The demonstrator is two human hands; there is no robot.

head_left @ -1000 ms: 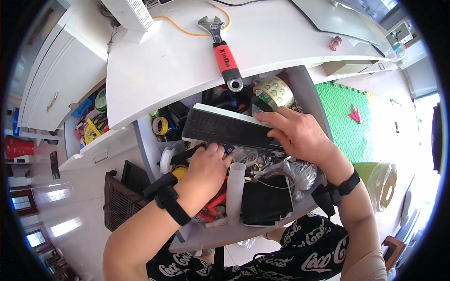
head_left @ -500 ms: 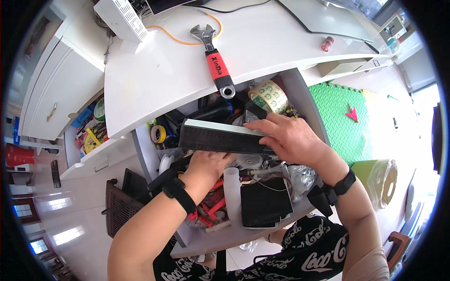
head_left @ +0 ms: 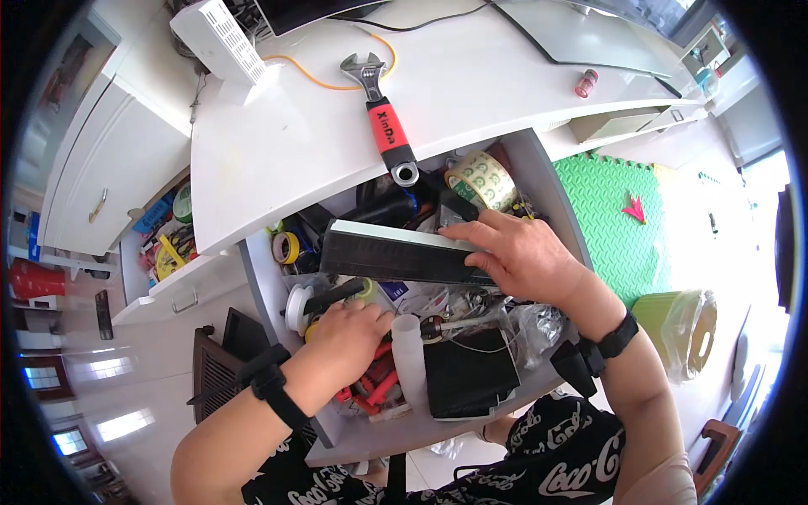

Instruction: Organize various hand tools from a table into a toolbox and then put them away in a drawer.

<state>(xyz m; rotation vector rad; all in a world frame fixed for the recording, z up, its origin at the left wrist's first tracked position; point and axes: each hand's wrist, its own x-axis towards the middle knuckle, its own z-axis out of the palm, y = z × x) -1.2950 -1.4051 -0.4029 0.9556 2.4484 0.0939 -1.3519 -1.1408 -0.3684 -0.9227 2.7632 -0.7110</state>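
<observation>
My right hand (head_left: 528,257) grips the right end of a long black box with a pale top edge (head_left: 396,255), thumb on its dark side and fingers over the top. The box is held tilted above an open drawer (head_left: 566,198) full of tools and odds and ends. Lower and to the left, my left hand (head_left: 349,337) reaches into the clutter, its fingers curled down and their tips hidden. Just beyond those fingers lies a black bar (head_left: 335,296), beside a white spool (head_left: 298,307). Red-handled tools (head_left: 383,385) and a white tube (head_left: 409,358) are close by.
An adjustable wrench with a red and black handle (head_left: 388,135) lies on the white desk (head_left: 278,143), reaching over its edge. The drawer also holds clear tape (head_left: 480,181), yellow tape (head_left: 286,247) and a black pouch (head_left: 471,379). Another open drawer (head_left: 168,290) stands left.
My left hand has moved left and nearer me, out from under the black box, uncovering items there. My right hand keeps the box in nearly the same place.
</observation>
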